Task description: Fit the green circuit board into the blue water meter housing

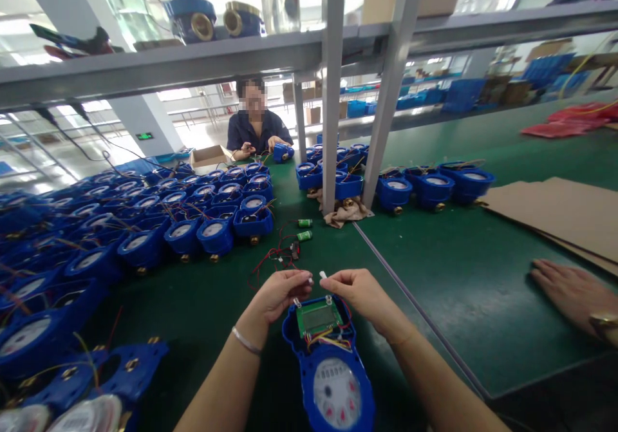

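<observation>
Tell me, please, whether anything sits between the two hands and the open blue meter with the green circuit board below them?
Nothing visible does. The left hand and right hand hover just above the green circuit board in the blue meter, each pinching a small white connector; only the meter's own wires lie there.

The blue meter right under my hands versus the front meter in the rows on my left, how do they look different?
The meter under the hands has a green circuit board with coloured wires seated in its top; the front-row meter shows only a round dial there. The near one lies alone between the left hand and right hand, while the other sits packed in rows. Both have blue housings and white dial faces.
</observation>
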The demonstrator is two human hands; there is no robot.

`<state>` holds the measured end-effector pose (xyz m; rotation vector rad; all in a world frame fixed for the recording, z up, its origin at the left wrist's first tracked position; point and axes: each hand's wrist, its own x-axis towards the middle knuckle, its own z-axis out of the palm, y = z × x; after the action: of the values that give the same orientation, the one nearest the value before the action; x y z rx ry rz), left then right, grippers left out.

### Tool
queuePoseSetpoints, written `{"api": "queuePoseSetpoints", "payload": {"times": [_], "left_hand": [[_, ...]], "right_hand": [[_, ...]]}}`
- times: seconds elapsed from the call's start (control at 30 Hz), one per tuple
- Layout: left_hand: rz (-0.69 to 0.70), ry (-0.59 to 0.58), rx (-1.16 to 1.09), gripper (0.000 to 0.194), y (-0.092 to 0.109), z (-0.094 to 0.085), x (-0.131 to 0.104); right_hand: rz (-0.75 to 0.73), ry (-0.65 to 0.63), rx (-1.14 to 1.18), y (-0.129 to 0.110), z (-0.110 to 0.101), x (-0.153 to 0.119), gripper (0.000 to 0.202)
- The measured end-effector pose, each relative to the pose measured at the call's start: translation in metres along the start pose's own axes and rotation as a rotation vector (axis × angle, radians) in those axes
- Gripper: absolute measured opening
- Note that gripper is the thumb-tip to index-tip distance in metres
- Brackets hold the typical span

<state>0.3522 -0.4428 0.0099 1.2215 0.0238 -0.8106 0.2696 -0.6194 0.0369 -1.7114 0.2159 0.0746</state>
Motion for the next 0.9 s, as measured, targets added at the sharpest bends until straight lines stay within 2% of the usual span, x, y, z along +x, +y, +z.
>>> {"api": "queuePoseSetpoints", "payload": {"times": [0.13, 0.27, 0.37, 0.47, 0.6, 0.9], "left_hand": [[0.016, -0.007, -0.079, 0.012, -0.006, 0.003, 0.003], [0.034, 0.014, -0.135, 0.013, -0.008, 0.007, 0.004], [0.046, 0.022, -0.169, 0.022, -0.009, 0.010, 0.005], [0.052, 0.029, -0.195, 0.040, -0.011, 0.012, 0.006], [0.069, 0.030, -0.198, 0.057, -0.010, 0.015, 0.005], [0.124, 0.043, -0.143, 0.056, -0.013, 0.017, 0.012]], "right_hand": [[0.040, -0.012, 0.026, 0.002, 0.002, 0.005, 0.047], [0.107, -0.085, 0.103, 0.005, 0.005, 0.006, 0.049], [0.155, -0.135, 0.193, 0.005, 0.009, 0.005, 0.052], [0.169, -0.185, 0.244, 0.004, 0.011, 0.005, 0.054], [0.171, -0.182, 0.230, 0.006, 0.011, 0.008, 0.050], [0.141, -0.164, 0.205, 0.007, 0.011, 0.008, 0.051]]}}
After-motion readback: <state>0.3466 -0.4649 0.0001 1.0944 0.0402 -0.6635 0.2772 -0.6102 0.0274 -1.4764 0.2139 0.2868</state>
